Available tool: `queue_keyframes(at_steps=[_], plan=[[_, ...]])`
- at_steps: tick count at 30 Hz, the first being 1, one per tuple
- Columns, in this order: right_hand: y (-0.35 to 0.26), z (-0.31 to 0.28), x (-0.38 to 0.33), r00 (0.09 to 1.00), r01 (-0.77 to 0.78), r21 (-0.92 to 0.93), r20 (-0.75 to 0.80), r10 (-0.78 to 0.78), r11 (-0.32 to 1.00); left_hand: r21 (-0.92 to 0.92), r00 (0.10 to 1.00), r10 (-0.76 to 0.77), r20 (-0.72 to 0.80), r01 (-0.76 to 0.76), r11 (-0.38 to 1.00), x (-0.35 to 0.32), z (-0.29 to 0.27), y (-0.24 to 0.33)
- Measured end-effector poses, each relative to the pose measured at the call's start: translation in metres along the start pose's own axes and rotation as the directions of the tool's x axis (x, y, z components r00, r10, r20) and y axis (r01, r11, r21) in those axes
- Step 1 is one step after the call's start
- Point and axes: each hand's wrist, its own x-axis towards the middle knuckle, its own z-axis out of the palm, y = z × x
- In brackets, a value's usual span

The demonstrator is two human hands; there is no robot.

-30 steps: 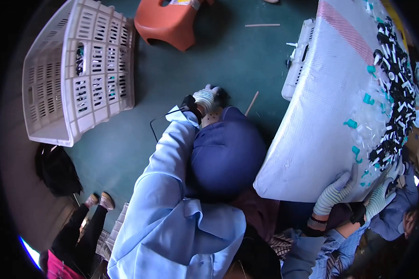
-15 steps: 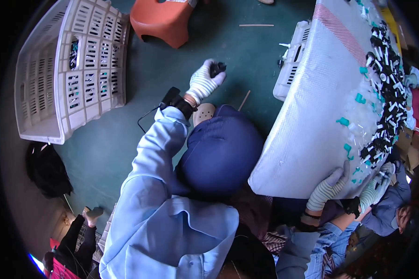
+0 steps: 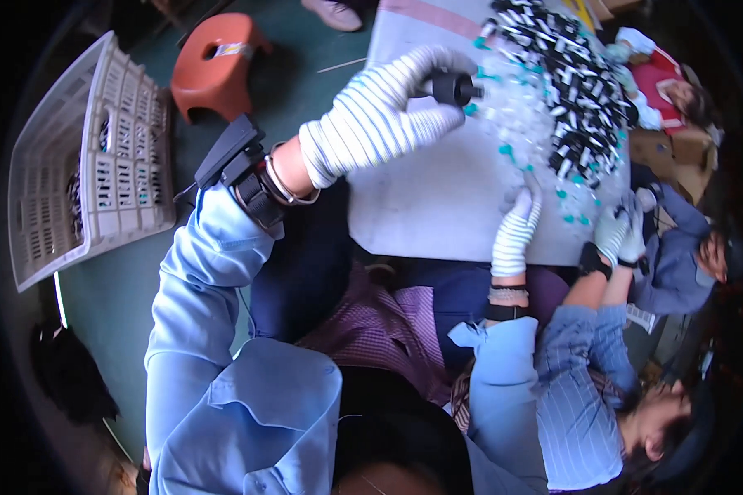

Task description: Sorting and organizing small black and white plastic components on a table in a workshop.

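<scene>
Raised over the near left of the white-covered table (image 3: 421, 198), my left hand (image 3: 380, 115), in a striped white glove, pinches a black round plastic fitting (image 3: 452, 88) with a narrower end. The fitting points toward a heap of small black-and-white plastic pieces (image 3: 586, 91). My right hand (image 3: 516, 231), gloved alike, rests on the table near its front edge, fingers stretched out toward the heap. Nothing shows in its fingers. Translucent pieces (image 3: 516, 111) and small green pieces (image 3: 506, 150) lie scattered between my hands and the heap.
A white plastic crate (image 3: 132, 181) stands tilted at the left, with pieces showing through its slots. Behind it is an orange stool (image 3: 215, 66). At the right, a co-worker's gloved hands (image 3: 619, 235) work by the table edge. A cardboard box (image 3: 685, 161) stands beyond.
My left hand has swung from over the floor to above the table, still holding the black fitting. The view has turned right, so the table sits nearer the middle. My right hand stays by the front edge.
</scene>
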Motion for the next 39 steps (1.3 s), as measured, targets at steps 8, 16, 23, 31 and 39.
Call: queue_keyframes(at_steps=[8, 16, 23, 31, 39], plan=[[-0.038, -0.014, -0.015, 0.964, -0.265, 0.753, 0.23, 0.136, 0.602, 0.305, 0.944, -0.215, 0.251, 0.134, 0.943, 0.003, 0.111, -0.011], [-0.018, -0.022, -0.015, 0.974, -0.225, 0.743, 0.173, 0.145, 0.63, 0.072, 0.958, -0.168, 0.234, 0.155, 0.985, -0.002, 0.137, -0.048], [-0.049, -0.019, -0.011, 0.986, -0.153, 0.409, -0.004, 0.17, 0.9, 0.203, 0.923, -0.138, 0.36, 0.067, 0.977, -0.013, 0.135, -0.065], [-0.047, -0.03, -0.027, 0.966, 0.251, -0.217, 0.114, -0.231, 0.943, 0.202, 0.926, -0.112, 0.361, 0.039, 0.979, -0.012, 0.137, -0.076], [-0.047, -0.012, -0.036, 0.954, 0.213, -0.168, 0.248, -0.168, 0.962, 0.274, 0.948, -0.088, 0.305, 0.001, 0.962, -0.013, 0.136, -0.076]])
